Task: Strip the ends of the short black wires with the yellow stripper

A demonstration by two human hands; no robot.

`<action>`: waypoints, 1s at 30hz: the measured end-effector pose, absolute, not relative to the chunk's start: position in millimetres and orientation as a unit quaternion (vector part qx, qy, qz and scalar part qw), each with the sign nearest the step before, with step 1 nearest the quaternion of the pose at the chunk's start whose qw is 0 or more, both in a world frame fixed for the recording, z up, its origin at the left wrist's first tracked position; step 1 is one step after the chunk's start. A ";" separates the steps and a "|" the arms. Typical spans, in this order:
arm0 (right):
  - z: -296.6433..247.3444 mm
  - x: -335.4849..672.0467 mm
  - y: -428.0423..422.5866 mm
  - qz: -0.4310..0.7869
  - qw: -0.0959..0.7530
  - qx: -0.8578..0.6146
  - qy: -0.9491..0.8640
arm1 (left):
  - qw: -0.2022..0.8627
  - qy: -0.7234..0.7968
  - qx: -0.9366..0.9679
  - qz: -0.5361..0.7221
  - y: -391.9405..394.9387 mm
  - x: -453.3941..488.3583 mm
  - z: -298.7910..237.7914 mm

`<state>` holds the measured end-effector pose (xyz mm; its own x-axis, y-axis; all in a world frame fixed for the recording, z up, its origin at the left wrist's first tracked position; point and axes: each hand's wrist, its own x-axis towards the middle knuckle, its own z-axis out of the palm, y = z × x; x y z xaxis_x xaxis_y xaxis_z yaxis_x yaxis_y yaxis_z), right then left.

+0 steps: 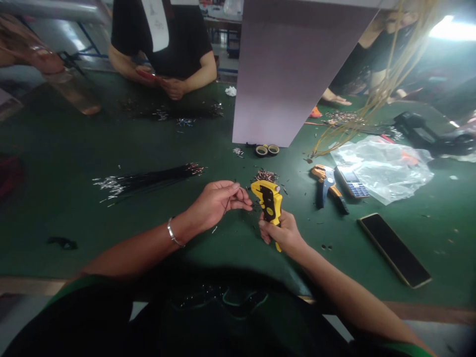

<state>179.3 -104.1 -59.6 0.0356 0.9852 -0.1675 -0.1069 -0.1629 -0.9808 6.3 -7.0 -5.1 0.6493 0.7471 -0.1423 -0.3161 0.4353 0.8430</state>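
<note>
Between the thumb and fingers of my left hand (217,204) is a thin black wire (226,206), its lower end hanging beneath the hand. My right hand (280,229) is wrapped around the handle of a yellow and black wire stripper (270,201), jaws pointing up and left. A small gap separates the stripper from my left fingertips. Just beyond the tool lies a heap of short copper-tipped wire pieces (266,175). To the left, a bundle of black wires (156,177) rests on the green table, pale terminals at one end and copper at the other.
On the right lie an orange and blue wire stripper (327,186), a keypad phone (352,181), a smartphone (394,249) and a clear plastic bag (386,168). Two tape rolls (267,149) sit by a tall pale pillar (286,74). Other people work across the table (74,153).
</note>
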 end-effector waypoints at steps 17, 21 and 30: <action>-71.6 178.4 -98.0 0.540 0.498 -0.532 -0.422 | 0.801 0.286 0.406 0.333 -4.9 9.2 -11.3; -70.8 180.6 -95.5 0.531 0.485 -0.539 -0.439 | 0.800 0.291 0.408 0.331 -4.6 10.1 -11.5; -66.5 177.7 -94.1 0.522 0.489 -0.548 -0.434 | 0.796 0.286 0.418 0.330 -3.5 9.8 -13.5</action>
